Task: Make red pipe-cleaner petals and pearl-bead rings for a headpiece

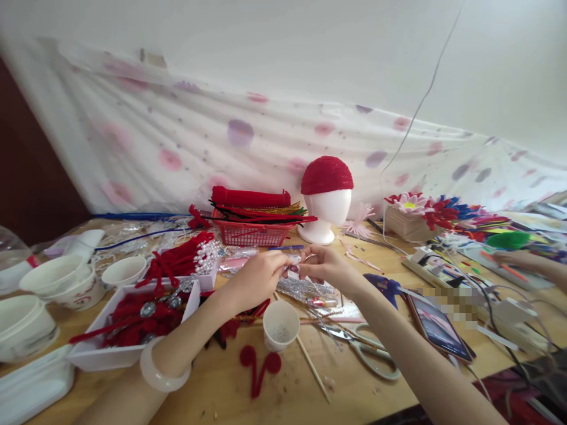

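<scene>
1. Far left on the desk (283, 407) I see stacked white bowls (53, 277) and a white tray (110, 354) of red pipe-cleaner pieces with silver ornaments; I judge these are stock to leave alone, so the forearm with the pale bangle (162, 369) should stay lifted clear of the tray's rim.
2. My left hand (257, 277) is raised above the desk's middle, its fingers pinched together on a small, shiny piece (295, 267). It is too small to name surely; it looks like a bead or a bit of silvery trim.
3. My right hand (328, 267) meets it from the other side, fingers closed on the same piece, so both hands touch at that one spot. To do this well, I would keep one hand as a steady anchor and let only the other's fingertips work.
4. Just below the hands sits a small white cup (280, 324), apparently holding tiny beads, near the scissors (363, 348). Working directly over the cup seems wise, so a dropped piece lands inside.
5. Behind stand a red basket (252, 233) and a foam head with a red cap (326, 198).
6. At the far right another person's hand (509, 260) works; I keep well apart from it.
</scene>
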Available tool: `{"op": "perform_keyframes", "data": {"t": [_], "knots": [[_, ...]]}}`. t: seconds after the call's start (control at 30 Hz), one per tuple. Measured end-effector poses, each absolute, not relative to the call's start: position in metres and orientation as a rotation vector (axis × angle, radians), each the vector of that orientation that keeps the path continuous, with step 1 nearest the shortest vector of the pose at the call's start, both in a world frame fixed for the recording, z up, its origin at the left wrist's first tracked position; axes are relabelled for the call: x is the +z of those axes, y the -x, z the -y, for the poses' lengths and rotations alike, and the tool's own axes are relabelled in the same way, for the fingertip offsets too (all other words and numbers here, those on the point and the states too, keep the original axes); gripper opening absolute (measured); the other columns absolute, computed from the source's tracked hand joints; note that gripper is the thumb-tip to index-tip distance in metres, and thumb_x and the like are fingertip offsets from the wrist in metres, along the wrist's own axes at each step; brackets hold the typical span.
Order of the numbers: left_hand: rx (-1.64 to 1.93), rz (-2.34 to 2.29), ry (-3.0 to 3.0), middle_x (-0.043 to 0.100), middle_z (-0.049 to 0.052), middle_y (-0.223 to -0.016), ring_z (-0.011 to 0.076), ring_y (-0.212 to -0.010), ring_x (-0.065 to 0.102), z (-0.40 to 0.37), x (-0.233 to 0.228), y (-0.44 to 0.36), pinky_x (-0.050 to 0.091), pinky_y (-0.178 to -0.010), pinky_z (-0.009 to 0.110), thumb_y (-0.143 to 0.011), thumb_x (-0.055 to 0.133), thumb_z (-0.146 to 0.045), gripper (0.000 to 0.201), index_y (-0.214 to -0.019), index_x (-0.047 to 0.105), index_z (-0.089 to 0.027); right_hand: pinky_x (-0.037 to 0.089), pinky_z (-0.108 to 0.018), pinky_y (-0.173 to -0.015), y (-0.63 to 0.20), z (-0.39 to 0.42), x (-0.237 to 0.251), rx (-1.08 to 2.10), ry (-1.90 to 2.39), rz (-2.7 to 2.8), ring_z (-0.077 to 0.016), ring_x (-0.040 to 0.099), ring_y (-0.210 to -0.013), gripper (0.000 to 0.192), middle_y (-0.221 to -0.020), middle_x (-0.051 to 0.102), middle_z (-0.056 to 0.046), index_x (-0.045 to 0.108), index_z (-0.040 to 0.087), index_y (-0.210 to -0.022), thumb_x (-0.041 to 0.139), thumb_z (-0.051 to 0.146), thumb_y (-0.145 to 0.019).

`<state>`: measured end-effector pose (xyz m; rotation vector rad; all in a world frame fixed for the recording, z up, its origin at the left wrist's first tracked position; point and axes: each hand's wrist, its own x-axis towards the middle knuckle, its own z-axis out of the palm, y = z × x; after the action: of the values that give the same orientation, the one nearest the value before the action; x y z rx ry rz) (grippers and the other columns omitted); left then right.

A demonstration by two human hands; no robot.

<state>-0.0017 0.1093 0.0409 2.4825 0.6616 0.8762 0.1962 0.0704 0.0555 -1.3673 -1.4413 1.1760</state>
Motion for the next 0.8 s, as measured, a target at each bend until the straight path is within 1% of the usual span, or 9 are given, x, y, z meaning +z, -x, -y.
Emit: {"op": "perform_keyframes", "data": {"t": [0.07,0.1,0.17,0.23,0.43,0.57,0.73,0.8], "knots": [[0.843,-0.658,-2.492,0.073,0.005,-0.092,0.0208,-0.088,0.067,-0.109,0.043,0.004,0.050,-0.083,0.030,-0.090,0.050,-0.005,0.026,-0.091,0.072,-0.019,0.031,-0.020,-0.044,-0.193,-0.069,0.053,1.140,1.333,1.445,-0.0079,0.048,-0.045,0.035,-0.057,0.066,0.005,0.063,0.019,-0.082,0.088,0.030,-0.060],[0.832,-0.661,-2.487,0.073,0.004,-0.090,0.0202,-0.087,0.067,-0.109,0.044,0.005,0.050,-0.083,0.029,-0.090,0.050,-0.005,0.026,-0.091,0.072,-0.019,0.032,-0.021,-0.045,-0.192,-0.068,0.052,1.125,1.316,1.447,-0.0086,0.050,-0.047,0.037,-0.057,0.065,0.005,0.063,0.019,-0.083,0.089,0.031,-0.059],[0.825,-0.675,-2.467,0.073,0.004,-0.089,0.0190,-0.084,0.067,-0.109,0.044,0.006,0.050,-0.081,0.028,-0.090,0.048,-0.003,0.028,-0.091,0.072,-0.018,0.038,-0.022,-0.051,-0.189,-0.067,0.050,1.099,1.288,1.451,-0.0101,0.055,-0.053,0.037,-0.060,0.065,0.004,0.064,0.019,-0.079,0.090,0.034,-0.058],[0.824,-0.691,-2.444,0.073,0.004,-0.088,0.0188,-0.083,0.066,-0.108,0.044,0.004,0.049,-0.079,0.027,-0.090,0.048,-0.003,0.028,-0.092,0.072,-0.017,0.041,-0.023,-0.054,-0.188,-0.066,0.049,1.080,1.271,1.451,-0.0107,0.057,-0.056,0.037,-0.062,0.065,0.003,0.063,0.018,-0.074,0.091,0.036,-0.057],[0.800,-0.662,-2.406,0.074,0.005,-0.093,0.0197,-0.087,0.066,-0.103,0.042,0.000,0.049,-0.081,0.029,-0.089,0.049,-0.003,0.027,-0.090,0.071,-0.017,0.040,-0.023,-0.054,-0.190,-0.060,0.052,1.091,1.277,1.461,-0.0103,0.056,-0.056,0.039,-0.062,0.064,0.003,0.061,0.018,-0.074,0.092,0.036,-0.058],[0.799,-0.654,-2.378,0.073,0.005,-0.092,0.0192,-0.087,0.066,-0.099,0.043,0.000,0.050,-0.083,0.029,-0.089,0.048,-0.005,0.026,-0.089,0.070,-0.018,0.039,-0.025,-0.053,-0.192,-0.056,0.056,1.080,1.286,1.479,-0.0109,0.054,-0.056,0.036,-0.060,0.061,0.003,0.063,0.018,-0.073,0.091,0.035,-0.060],[0.797,-0.588,-2.340,0.071,0.004,-0.092,0.0196,-0.090,0.064,-0.094,0.046,0.002,0.048,-0.082,0.029,-0.089,0.048,-0.010,0.023,-0.090,0.069,-0.019,0.039,-0.027,-0.054,-0.193,-0.052,0.058,0.915,1.307,1.570,-0.0129,0.053,-0.058,0.032,-0.062,0.060,0.002,0.063,0.019,-0.075,0.085,0.041,-0.067],[0.799,-0.615,-2.296,0.069,0.002,-0.085,0.0187,-0.084,0.062,-0.093,0.046,0.001,0.046,-0.076,0.028,-0.092,0.048,-0.017,0.020,-0.083,0.067,-0.019,0.039,-0.027,-0.053,-0.192,-0.050,0.058,0.823,1.320,1.618,-0.0134,0.053,-0.058,0.029,-0.062,0.060,0.001,0.064,0.020,-0.075,0.082,0.042,-0.071]]}}
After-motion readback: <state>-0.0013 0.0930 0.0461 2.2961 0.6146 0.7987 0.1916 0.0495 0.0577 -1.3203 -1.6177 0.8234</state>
